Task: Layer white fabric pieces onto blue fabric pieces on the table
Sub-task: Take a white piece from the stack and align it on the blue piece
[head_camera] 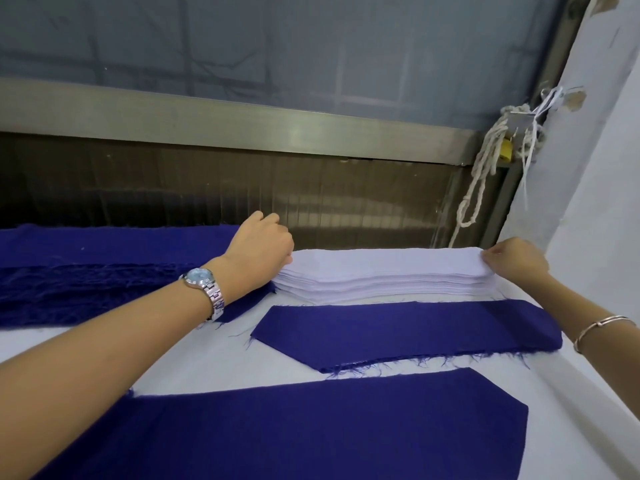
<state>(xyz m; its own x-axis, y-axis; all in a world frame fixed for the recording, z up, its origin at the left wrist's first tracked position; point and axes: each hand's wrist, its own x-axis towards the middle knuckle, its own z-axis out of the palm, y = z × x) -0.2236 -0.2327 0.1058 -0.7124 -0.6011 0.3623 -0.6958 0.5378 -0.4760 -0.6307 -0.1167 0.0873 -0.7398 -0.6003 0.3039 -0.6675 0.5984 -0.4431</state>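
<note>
Reaching over the worktop (194,358), both hands meet the ends of a white stack (384,271) that lies at the far edge, against the dark wall panel. The left hand (261,247) sits at the stack's left end with its fingers curled in against the upper layers. Its grip is closed on that end, though the fingertips are hidden behind the hand. The right hand (516,259) is at the right end, and its grip is pinched together on the top edge of the stack, with the thumb on top.

A watch (204,284) is on the left wrist and a thin bracelet (602,327) on the right.

Just in front of the white stack lies a single blue piece (408,332), flat, with frayed edges and a slanted left end. Nearer the camera lies a larger blue piece (311,420), also flat, apart from the first with a strip of pale worktop between them. No white fabric lies on either piece.

A blue stack (86,282) sits to the left, under the left forearm, its near end touching the white stack.

A pale rope (485,174) hangs in loops at the right back corner, by a yellow padlock (506,148).
</note>
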